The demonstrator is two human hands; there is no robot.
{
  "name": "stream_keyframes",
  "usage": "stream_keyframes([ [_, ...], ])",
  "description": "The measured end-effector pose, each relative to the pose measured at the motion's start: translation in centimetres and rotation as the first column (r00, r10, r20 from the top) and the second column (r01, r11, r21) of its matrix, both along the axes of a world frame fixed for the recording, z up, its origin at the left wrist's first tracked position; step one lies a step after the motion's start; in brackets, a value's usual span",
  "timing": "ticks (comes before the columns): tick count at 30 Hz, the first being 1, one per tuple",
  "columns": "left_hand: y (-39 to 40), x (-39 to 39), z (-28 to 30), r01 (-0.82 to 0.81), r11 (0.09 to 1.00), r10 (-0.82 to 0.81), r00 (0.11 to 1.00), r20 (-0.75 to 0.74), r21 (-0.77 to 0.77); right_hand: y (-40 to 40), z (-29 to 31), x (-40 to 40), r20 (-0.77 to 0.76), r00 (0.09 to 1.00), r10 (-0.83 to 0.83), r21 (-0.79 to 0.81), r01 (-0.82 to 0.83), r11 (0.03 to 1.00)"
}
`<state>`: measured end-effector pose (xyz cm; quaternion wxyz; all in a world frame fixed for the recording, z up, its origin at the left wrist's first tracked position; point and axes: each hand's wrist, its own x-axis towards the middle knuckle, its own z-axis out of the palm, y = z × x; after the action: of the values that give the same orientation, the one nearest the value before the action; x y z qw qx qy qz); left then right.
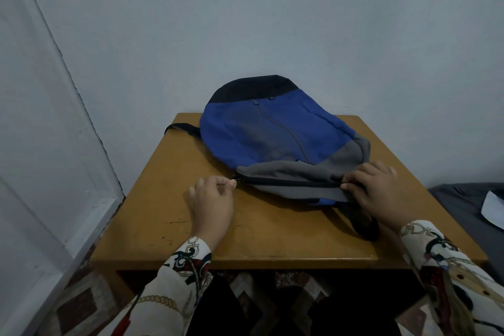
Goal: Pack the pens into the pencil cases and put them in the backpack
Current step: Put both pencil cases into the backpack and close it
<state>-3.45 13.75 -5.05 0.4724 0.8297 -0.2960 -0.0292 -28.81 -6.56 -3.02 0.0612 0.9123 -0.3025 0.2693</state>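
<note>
A blue backpack [272, 131] with a black top and a grey band lies flat on the wooden table [169, 215]. A dark zipper [286, 182] runs across the grey band and looks closed along its length. My left hand [211, 206] pinches the zipper pull at the band's left end. My right hand [377, 194] grips the grey fabric at the right end of the zipper, fingers curled over it. No pens or pencil cases are in sight.
A black strap [181, 128] sticks out at the backpack's left, and another strap [365, 226] loops under my right wrist. A wall stands close behind the table. A white door frame [62, 172] is at left, dark cloth with a pale sheet [493, 210] at right.
</note>
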Motion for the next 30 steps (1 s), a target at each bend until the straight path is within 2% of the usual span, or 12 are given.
stream_keyframes([
  [9, -0.5, 0.4, -0.8, -0.057, 0.997, 0.056, 0.998, 0.038, 0.042, -0.7, -0.3, -0.3, -0.024, 0.999, -0.029, -0.068, 0.027, 0.997],
  [14, -0.5, 0.8, -0.6, -0.01, 0.997, 0.01, 1.0, 0.003, 0.075, -0.3, -1.1, -0.1, -0.003, 0.999, -0.033, 0.01, 0.033, 0.999],
  [17, -0.7, 1.1, -0.4, -0.004, 1.0, 0.003, 0.998, -0.067, -0.021, 0.8, -0.8, 0.3, 0.056, 0.998, -0.02, 0.151, 0.011, 0.989],
  [19, -1.3, 1.8, 0.1, -0.064, 0.992, 0.05, 0.992, -0.116, -0.112, 2.9, -0.2, 1.3, 0.151, 0.988, 0.021, 0.106, -0.038, 0.994],
  [20, -1.8, 2.6, 0.4, -0.093, 0.989, 0.082, 0.992, -0.1, -0.111, 4.3, 0.0, 2.1, 0.178, 0.982, 0.06, 0.047, -0.069, 0.997],
  [22, -3.0, 4.7, 0.9, -0.07, 0.997, 0.07, 0.997, 0.029, -0.025, 7.2, 0.0, 4.3, 0.169, 0.97, 0.176, -0.046, -0.171, 0.984],
  [25, -4.4, 7.3, 1.3, 0.063, 0.954, -0.156, 0.939, 0.305, 0.293, 10.4, -1.5, 7.8, 0.061, 0.951, 0.304, -0.057, -0.3, 0.952],
  [28, -4.9, 8.7, 1.5, 0.004, 0.816, -0.367, 0.777, 0.512, 0.579, 11.2, -2.5, 10.0, 0.067, 0.977, 0.201, 0.064, -0.205, 0.977],
  [30, -4.8, 9.2, 1.8, -0.044, 0.718, -0.466, 0.711, 0.526, 0.695, 11.0, -2.6, 10.7, 0.069, 0.992, 0.108, 0.166, -0.118, 0.979],
])
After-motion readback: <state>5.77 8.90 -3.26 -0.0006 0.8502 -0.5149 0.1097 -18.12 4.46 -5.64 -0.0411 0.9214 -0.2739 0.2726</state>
